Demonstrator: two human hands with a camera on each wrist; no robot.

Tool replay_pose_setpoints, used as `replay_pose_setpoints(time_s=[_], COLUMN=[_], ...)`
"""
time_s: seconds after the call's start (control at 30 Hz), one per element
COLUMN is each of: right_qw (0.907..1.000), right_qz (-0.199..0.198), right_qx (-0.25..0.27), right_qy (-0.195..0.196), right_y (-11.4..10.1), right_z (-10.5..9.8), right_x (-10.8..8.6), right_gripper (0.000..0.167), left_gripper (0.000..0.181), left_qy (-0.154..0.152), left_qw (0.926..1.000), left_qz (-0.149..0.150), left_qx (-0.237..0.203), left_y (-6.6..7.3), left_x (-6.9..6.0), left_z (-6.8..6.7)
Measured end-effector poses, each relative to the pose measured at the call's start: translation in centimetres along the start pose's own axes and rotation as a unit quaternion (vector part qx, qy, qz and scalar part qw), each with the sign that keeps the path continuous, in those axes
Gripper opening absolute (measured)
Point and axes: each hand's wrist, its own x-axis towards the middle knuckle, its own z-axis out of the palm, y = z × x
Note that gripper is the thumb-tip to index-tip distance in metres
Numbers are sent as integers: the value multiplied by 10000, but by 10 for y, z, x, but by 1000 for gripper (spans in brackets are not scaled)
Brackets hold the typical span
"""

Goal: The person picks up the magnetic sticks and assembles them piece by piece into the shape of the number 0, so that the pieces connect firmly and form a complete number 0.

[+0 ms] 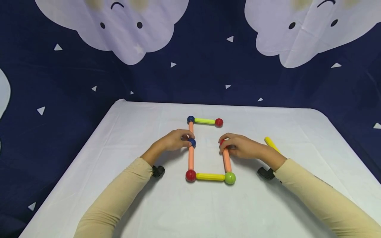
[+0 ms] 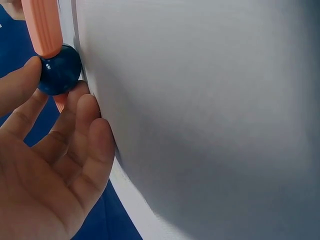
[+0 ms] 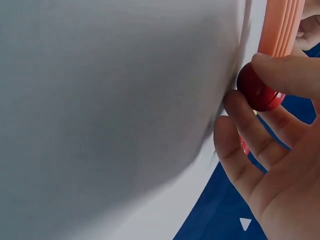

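Balls and rods joined in an open outline lie on the white table. My left hand pinches the dark blue ball between thumb and fingers; orange rods run from it both ways. To the right, my right hand pinches a red ball at the far end of another orange rod. That rod meets a green ball. A yellow rod links the green ball to a red ball at the near left.
At the far end, a second blue ball joins a yellow-green rod tipped with a red ball. A loose yellow rod lies beyond my right forearm. Dark cloth with clouds hangs behind the table.
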Motion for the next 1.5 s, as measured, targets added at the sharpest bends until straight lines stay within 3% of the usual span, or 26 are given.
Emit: replay_pose_setpoints(time_s=[0.43, 0.67, 1.0, 1.27, 1.37, 1.5], right_qw=[9995, 9977, 9943, 9817, 9720, 9544], right_qz=[249, 646, 1023, 1755, 2186, 2910], right_qx=[195, 215, 21, -352, -526, -524], right_qy=[41, -21, 309, 645, 684, 411], right_y=[0, -2, 8, 32, 45, 56], right_z=[-1, -2, -25, -55, -62, -68], right_x=[-1, -3, -21, -61, -77, -95], right_gripper=[35, 43, 48, 41, 38, 40], left_gripper=[27, 27, 28, 30, 30, 29], left_qy=[-28, -56, -101, -125, -132, -89], left_qw=[10000, 10000, 9999, 9998, 9998, 9999], left_qz=[13, -16, -93, -100, -74, -45], left_qx=[15, 19, -40, -78, -93, -68], left_y=[0, 1, 2, 1, 1, 1], left_x=[1, 1, -1, -2, -2, -2], left_z=[-1, -1, -1, 0, 0, -1])
